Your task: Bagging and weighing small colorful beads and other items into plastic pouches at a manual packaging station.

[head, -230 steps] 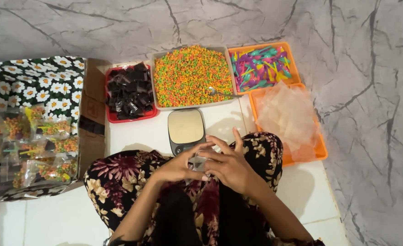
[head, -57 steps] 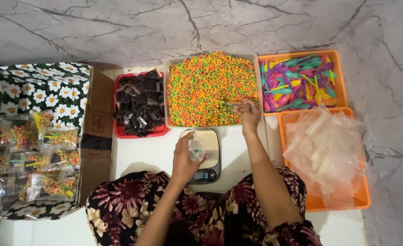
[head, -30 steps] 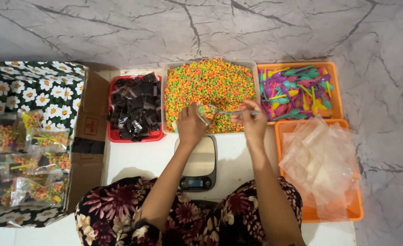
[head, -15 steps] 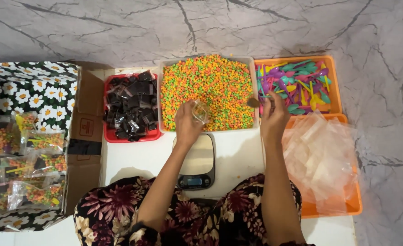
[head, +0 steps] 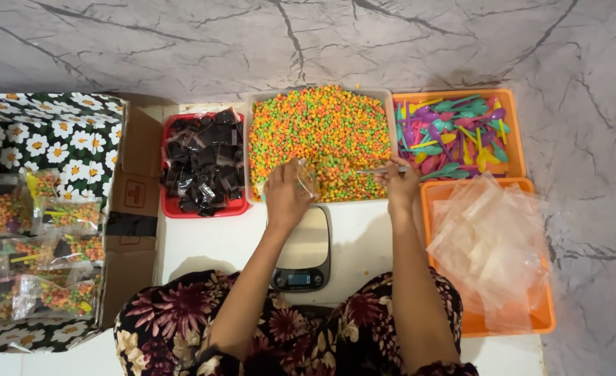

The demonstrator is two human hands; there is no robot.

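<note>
My left hand point(head: 285, 197) holds a small clear plastic bag point(head: 305, 178) over the near edge of a tray of orange, green and yellow pellets point(head: 322, 132). My right hand point(head: 399, 183) grips a thin metal spoon point(head: 375, 170) whose bowl rests in the pellets beside the bag. A small digital scale point(head: 306, 249) sits on the white surface just below both hands, nothing on its plate.
A red tray of dark wrapped pieces point(head: 202, 163) lies left of the pellets. An orange tray of coloured plastic spoons point(head: 454, 132) and another of clear bags point(head: 493, 244) lie right. A cardboard box point(head: 40, 230) with filled packets stands at the left.
My right hand has swung left from the spoon tray to the pellets, now with the metal spoon beside the bag. My left hand keeps the bag at the pellet tray's edge.
</note>
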